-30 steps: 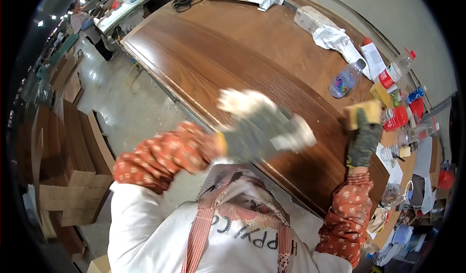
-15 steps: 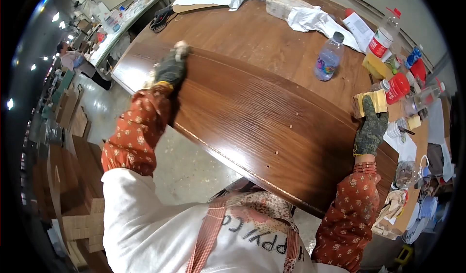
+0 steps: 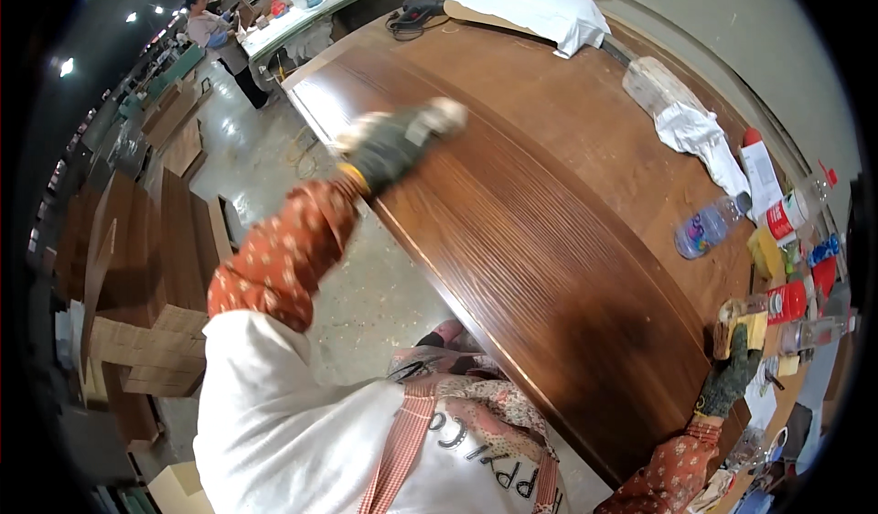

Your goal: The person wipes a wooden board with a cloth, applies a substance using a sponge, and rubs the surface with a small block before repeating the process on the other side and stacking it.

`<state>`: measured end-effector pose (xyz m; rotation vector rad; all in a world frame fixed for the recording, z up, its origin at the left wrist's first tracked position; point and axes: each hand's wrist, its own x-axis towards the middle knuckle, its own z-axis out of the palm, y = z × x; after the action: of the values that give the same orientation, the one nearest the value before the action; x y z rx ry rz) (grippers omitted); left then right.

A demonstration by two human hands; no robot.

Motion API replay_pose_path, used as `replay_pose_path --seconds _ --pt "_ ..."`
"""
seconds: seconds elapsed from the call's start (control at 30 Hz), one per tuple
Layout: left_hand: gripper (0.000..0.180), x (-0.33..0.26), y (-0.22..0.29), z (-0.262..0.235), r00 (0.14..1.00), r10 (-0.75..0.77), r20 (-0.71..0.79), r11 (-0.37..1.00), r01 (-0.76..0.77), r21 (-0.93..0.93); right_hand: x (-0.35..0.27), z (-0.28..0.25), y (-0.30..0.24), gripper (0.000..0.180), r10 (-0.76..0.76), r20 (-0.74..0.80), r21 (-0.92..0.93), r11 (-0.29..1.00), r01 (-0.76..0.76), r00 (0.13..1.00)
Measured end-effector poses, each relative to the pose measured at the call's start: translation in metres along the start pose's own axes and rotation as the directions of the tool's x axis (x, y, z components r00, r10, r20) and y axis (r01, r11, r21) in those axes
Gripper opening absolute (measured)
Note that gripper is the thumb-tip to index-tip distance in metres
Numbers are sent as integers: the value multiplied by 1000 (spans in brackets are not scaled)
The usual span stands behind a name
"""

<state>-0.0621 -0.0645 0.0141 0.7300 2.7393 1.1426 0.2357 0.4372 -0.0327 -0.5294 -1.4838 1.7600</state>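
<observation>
Clamping a yellow sanding block [image 3: 755,329] in its grip, the gloved right hand [image 3: 732,379] rests at the wooden panel's [image 3: 549,240] far right end.
Left hand [image 3: 389,144], gloved and blurred, lies on the panel's upper edge; its grip cannot be told. A plastic bottle [image 3: 704,228] lies on the surface beyond.

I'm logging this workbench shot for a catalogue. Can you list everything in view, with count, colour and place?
Panel: one, dark brown ribbed wood, curved, across the bench.
Pillow: one, white, far end of bench.
Cloth: one, white, crumpled, right side.
Bottle: one, clear plastic, lying at right.
Cans: a few, red and white, right edge.
Sponge: one, yellow, in right hand.
Cardboard: stacks, brown, floor at left.
Person: one, far left, by a long table.
Left hand: gloved grey, blurred, on the panel's near edge.
Right hand: gloved dark, holding the sponge at the panel's right end.
</observation>
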Motion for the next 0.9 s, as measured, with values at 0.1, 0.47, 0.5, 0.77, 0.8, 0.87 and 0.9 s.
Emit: replay_pose_path --seconds 0.1,0.47,0.5,0.77,0.8,0.87,0.9 --pt "50 7 -104 -91 965 -52 -257 882 165 442 3 -14 9 37 -71 28 -133 988 74 997" --pt "30 18 -137 71 622 726 295 567 -783 256 -42 42 14 41 -126 -234 -305 951 50 964" --pt "30 29 -102 40 592 720 362 564 -804 192 -53 60 8 40 -111 -261 -247 968 44 959" --pt "46 151 -147 -125 990 -50 -130 879 106 465 -156 112 -9 28 -98 -415 -192 981 18 905" --pt "50 153 -109 -94 987 -122 -108 842 160 515 -156 108 -13 27 -134 -422 -244 969 30 897" --pt "47 134 -25 -48 998 -70 0 822 58 567 -167 125 -28 23 -87 -501 -77 995 56 861" --pt "44 131 -26 -28 981 161 106 864 -192 466 -169 121 -29 22 -71 -509 -23 997 69 858"
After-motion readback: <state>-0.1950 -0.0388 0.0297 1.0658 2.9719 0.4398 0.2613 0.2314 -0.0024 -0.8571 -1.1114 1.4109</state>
